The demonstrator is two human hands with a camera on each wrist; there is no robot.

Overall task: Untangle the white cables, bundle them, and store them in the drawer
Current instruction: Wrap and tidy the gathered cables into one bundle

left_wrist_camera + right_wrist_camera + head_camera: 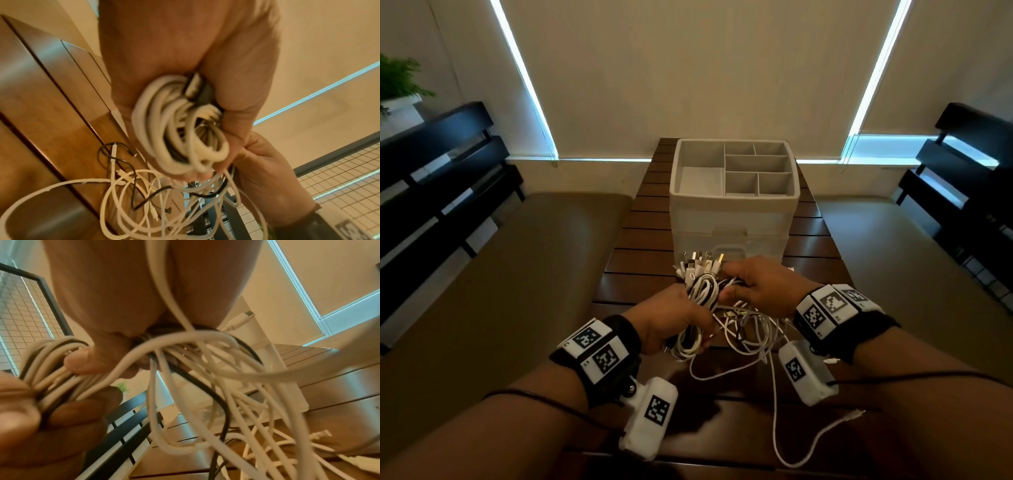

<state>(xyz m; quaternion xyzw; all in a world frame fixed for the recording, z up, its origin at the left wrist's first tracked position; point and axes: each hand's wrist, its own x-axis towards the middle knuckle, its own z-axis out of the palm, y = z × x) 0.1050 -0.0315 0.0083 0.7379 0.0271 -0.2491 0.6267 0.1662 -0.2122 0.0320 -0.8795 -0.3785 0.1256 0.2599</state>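
A bundle of white cables (702, 291) mixed with black ones is held above the wooden table (640, 246), its plugs fanned out toward the drawer unit. My left hand (671, 322) grips the coiled loops (180, 126) from below. My right hand (753, 284) grips the same bundle (160, 344) just behind the plugs. Loose white cable (774, 394) trails down to the table and toward me. The white plastic drawer unit (734, 219) stands right behind the hands, its drawers closed.
A compartment tray (681, 161) tops the drawer unit. Padded brown benches (517, 274) flank the narrow table, with black slatted backs (448, 178) on both sides. A plant (397, 82) stands at far left. Blinds cover the windows ahead.
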